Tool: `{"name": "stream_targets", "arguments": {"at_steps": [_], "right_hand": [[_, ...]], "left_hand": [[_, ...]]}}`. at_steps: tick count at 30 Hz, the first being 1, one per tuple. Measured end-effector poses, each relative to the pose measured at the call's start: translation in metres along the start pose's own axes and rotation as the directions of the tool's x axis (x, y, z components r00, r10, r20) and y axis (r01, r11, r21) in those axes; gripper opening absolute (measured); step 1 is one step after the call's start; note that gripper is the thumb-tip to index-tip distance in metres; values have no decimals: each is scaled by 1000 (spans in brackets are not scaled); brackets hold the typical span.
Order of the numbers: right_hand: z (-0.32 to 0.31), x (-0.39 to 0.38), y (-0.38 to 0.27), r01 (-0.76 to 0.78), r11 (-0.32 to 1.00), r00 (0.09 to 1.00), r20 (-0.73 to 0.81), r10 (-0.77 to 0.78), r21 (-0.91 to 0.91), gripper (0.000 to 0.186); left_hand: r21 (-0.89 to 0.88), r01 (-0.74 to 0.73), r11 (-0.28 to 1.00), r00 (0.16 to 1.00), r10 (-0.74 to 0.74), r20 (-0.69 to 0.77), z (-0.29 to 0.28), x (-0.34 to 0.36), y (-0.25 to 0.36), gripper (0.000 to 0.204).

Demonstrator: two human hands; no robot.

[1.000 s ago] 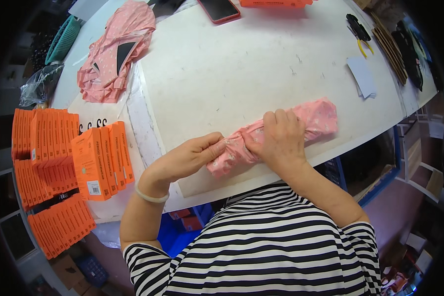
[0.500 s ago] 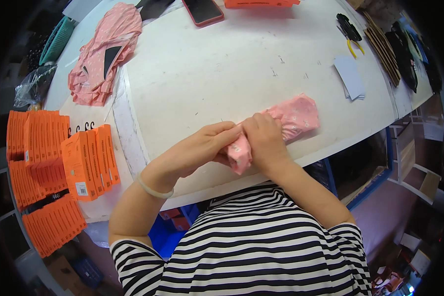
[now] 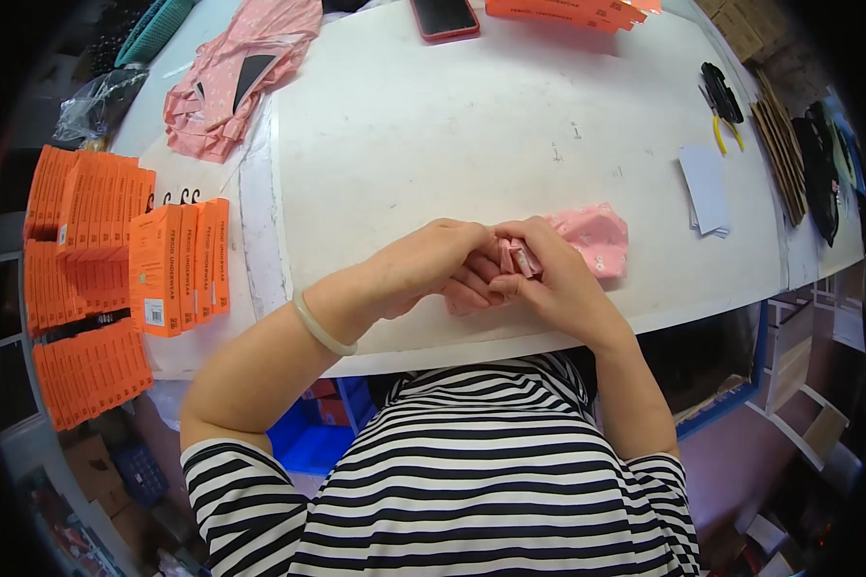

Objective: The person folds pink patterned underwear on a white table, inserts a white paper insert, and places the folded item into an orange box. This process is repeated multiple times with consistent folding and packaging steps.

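Note:
A pair of pink flowered underwear (image 3: 601, 242) is gathered up between my hands above the near part of the table. My left hand (image 3: 438, 262) is closed on its left part, fingers curled beneath the bunched cloth. The fingers and thumb of my right hand (image 3: 560, 287) wrap round the folded middle, where layered edges show between the two hands. To the right, the wider end of the cloth extends past my right hand. Some pink fabric also shows below my left fingers. My palms hide much of the fold.
More pink garments (image 3: 250, 72) with black patches lie at the far left. Stacked orange boxes (image 3: 91, 231) stand along the left edge. A phone (image 3: 445, 17) and another orange box (image 3: 568, 12) are at the back; yellow-handled cutters (image 3: 720, 106) and white cards (image 3: 704, 190) lie right.
My hands have turned inward and closer together, and the cloth between them is folded more tightly. My right hand has shifted right. The view has moved, so the table items appear displaced.

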State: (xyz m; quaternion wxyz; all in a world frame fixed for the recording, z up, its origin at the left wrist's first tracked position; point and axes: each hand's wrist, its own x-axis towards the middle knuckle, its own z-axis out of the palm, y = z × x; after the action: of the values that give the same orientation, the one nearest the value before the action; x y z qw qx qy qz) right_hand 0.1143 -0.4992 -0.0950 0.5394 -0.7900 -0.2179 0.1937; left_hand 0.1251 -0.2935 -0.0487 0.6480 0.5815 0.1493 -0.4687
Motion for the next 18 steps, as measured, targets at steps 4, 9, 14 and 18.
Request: {"name": "stream_targets", "arguments": {"at_steps": [4,9,14,18], "right_hand": [[-8,0,-1,-46,998,999,21,45,50,45],[-10,1,3,16,1000,999,42,-17,22,42],[-13,3,5,-69,986,998,5,69,152,40],[-11,2,7,-37,991,997,-55,45,131,37]], "left_hand": [[-112,-204,973,977,195,-89,1,-4,-13,33],[612,-660,436,445,883,-149,0,-10,-75,21],[925,-379,27,536,821,196,10,0,-84,68],[956,-269,-116,546,799,251,17,8,-83,75]]}}
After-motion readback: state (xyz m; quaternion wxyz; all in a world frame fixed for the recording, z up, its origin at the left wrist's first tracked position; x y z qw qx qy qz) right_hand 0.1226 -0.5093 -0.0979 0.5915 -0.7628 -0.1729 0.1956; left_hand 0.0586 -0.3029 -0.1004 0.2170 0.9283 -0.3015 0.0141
